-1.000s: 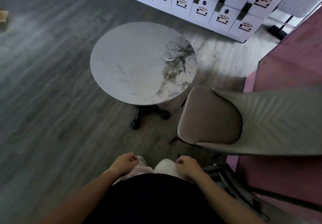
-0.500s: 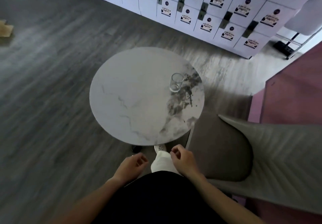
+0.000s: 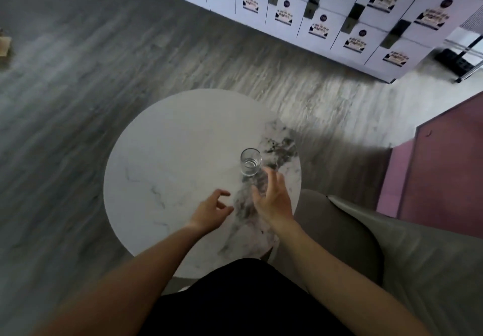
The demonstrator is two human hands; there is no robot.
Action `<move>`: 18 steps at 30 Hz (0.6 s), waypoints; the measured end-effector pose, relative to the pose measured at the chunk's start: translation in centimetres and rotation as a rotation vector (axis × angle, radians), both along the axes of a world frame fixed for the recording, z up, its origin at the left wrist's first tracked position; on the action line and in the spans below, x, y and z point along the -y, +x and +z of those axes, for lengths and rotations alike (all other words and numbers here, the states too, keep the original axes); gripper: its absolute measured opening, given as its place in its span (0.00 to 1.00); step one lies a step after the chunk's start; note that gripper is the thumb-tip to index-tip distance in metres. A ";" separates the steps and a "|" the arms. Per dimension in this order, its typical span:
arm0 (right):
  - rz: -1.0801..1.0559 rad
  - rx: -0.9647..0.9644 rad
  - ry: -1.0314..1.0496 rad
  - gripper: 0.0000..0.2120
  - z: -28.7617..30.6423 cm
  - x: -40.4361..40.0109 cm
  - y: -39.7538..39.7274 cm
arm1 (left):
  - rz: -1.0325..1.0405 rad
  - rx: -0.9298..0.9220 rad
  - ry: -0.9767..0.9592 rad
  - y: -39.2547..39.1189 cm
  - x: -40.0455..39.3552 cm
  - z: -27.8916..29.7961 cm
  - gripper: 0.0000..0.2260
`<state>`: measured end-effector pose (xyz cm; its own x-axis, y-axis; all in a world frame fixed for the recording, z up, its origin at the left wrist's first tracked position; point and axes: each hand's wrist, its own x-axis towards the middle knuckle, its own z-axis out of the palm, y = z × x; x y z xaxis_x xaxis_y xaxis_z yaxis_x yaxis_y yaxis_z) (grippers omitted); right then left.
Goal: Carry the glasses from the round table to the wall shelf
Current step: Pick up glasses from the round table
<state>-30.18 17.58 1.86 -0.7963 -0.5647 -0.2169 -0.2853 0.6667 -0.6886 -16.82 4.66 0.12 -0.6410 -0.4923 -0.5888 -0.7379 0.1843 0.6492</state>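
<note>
While the right hand (image 3: 273, 200), its grip spread wide, nears the small clear drinking glass (image 3: 250, 162) on the round marble worktop (image 3: 167, 153), the left hand (image 3: 211, 209) hovers loosely open; smooth, brittle walls probably favour a mid-height encircling hold.

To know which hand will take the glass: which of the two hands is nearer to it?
The right hand, open, its fingertips almost at the clear glass. The left hand hangs further back over the round marble table.

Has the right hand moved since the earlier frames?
Yes. The right hand has gone forward from beside the body, out over the round table, and now reaches open toward the glass.
</note>
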 end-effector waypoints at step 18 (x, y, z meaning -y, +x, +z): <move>0.428 -0.134 -0.020 0.14 1.0 8.7 -4.1 | 0.423 -0.118 0.019 -6.6 4.3 0.1 0.25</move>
<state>-34.25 8.89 2.81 -0.5099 -0.8527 -0.1134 -0.6202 0.4558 -0.6384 -23.40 0.36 0.22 -0.4486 -0.7160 -0.5348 -0.6661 -0.1311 0.7342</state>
